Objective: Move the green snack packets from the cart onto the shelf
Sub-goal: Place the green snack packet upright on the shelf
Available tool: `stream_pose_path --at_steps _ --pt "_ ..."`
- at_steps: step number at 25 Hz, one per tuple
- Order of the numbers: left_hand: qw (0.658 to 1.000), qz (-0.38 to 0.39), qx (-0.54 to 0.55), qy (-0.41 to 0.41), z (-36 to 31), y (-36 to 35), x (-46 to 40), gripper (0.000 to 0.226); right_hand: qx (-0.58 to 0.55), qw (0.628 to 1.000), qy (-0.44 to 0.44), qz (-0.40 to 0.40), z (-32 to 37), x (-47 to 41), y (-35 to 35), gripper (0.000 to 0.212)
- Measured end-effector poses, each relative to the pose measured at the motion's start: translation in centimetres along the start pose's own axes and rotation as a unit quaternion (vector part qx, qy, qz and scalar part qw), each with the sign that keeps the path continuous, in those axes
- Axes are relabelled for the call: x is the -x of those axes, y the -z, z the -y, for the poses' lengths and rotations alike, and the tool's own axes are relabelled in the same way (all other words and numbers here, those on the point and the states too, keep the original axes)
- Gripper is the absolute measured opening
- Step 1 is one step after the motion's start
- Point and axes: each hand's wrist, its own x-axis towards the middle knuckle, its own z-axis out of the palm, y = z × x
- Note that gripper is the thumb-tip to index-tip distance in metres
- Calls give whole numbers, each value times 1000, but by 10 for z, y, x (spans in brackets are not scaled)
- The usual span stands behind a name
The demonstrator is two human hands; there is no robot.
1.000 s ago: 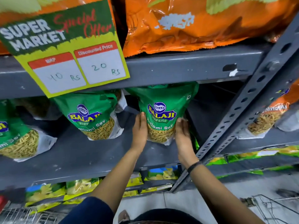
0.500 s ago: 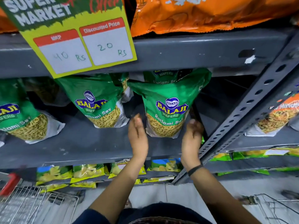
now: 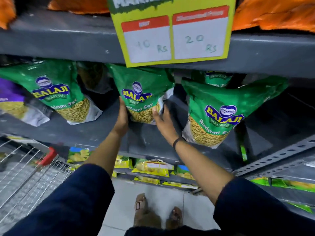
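Three green snack packets stand in a row on the grey shelf. My left hand lies flat against the lower left side of the middle packet. On that packet's lower right edge my right hand presses with its fingers, so the packet sits between both hands. A second packet stands to the left, and a third to the right, with another green packet behind it. The wire cart with a red handle is at lower left; its contents cannot be made out.
A yellow price card hangs from the shelf above, which carries orange bags. A purple packet sits at far left. Yellow and green packets fill the lower shelves. A slotted grey upright runs at right. My feet stand on tiled floor.
Both hands left the right-hand green packet and moved left onto the middle one. The view swung left and down, bringing more of the cart into sight.
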Motion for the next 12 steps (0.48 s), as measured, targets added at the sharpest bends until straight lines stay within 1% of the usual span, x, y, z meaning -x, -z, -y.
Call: stream_pose_path --at_steps 2,4,6,8,9,10,11,12 --pt "1000 -10 -17 13 1 1 7 46 3 1000 9 -13 -10 3 -9 62" --pt "996 -61 -44 40 11 11 19 42 -24 998 47 -31 -25 20 -17 60" --pt "992 -92 -23 79 16 17 31 40 -35 998 55 -25 -34 34 -22 68" --pt "993 -74 -12 94 14 18 37 44 -42 997 46 -35 -37 36 -27 70" --pt "995 -57 0 87 10 19 40 44 -52 995 44 -68 -36 37 -31 65" --pt "996 -51 16 75 10 22 43 43 -67 989 39 -126 -36 42 -34 57" --pt "995 -68 28 66 12 30 47 42 -85 975 38 -200 -34 48 -41 44" --pt "992 -105 32 61 14 43 52 39 -93 955 39 -280 -33 56 -52 25"
